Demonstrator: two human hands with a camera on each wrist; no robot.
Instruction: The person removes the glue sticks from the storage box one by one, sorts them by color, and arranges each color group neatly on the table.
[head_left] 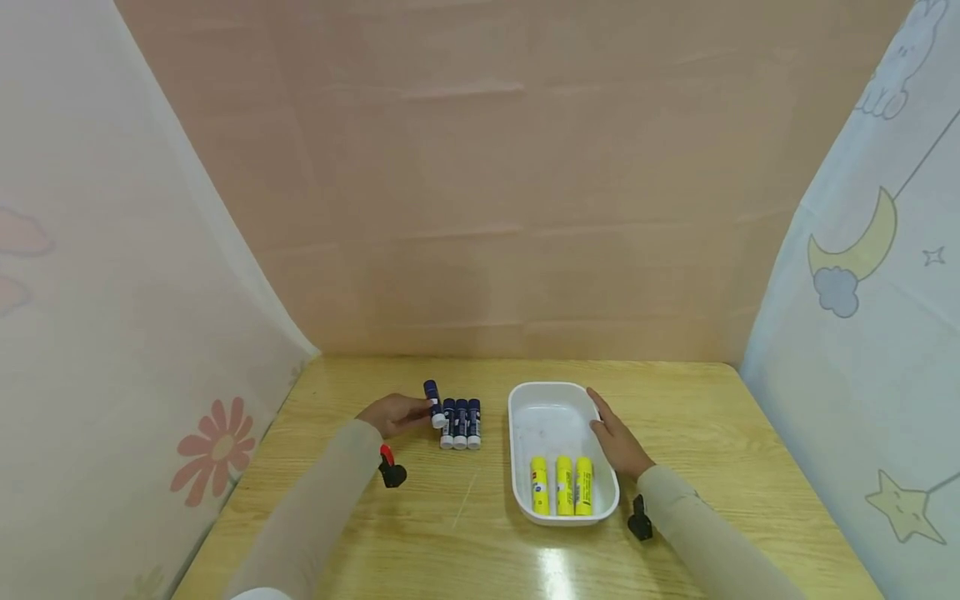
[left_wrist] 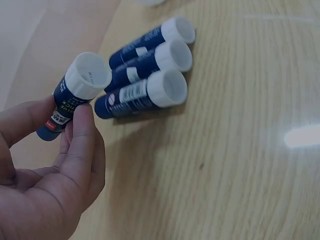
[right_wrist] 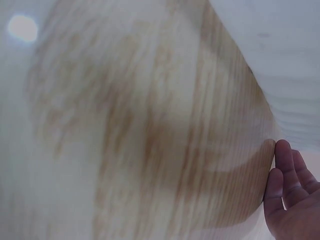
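My left hand pinches a dark blue glue stick with a white end between thumb and fingers, tilted and raised over the table. Right beside it, three matching blue glue sticks lie side by side in a row, white ends toward me. To their right stands a white oblong tray, with three yellow glue sticks lying in its near end. Relaxed, fairly straight fingers of my right hand rest along the tray's right side, at the rim; the right wrist view shows them touching an edge.
The light wooden table carries everything. A plain peach-coloured cloth hangs behind its far edge, and patterned white cloths flank it on both sides. A black wrist strap piece shows by each wrist.
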